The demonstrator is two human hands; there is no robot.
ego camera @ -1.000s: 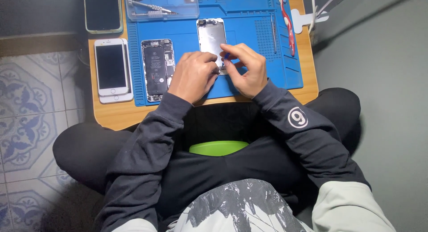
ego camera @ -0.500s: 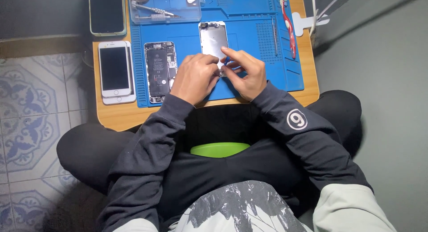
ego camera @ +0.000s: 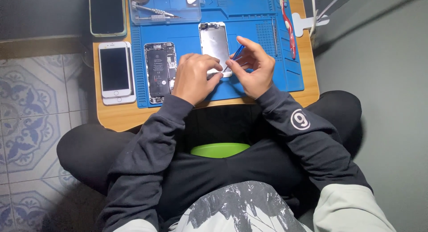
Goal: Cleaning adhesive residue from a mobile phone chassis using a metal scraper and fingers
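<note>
Light on my feed is even and soft, brightest over the blue silicone repair mat [ego camera: 249, 18] and wooden worktop [ego camera: 120, 118]. Dim grey wall and floor at the right, with a soft shadow beside the worktop. Mild glare on the bare metal phone panel [ego camera: 214, 41]. Focus is sharp, no motion blur; edges slightly bowed.

Low wooden table [ego camera: 117, 118] between patterned floor tiles [ego camera: 26, 107] and grey wall [ego camera: 383, 58].

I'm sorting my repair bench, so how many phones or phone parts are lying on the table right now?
4. A dark phone at the table's far left corner, a white phone below it, an opened phone body on the blue mat, and a detached screen panel under both hands.
</note>
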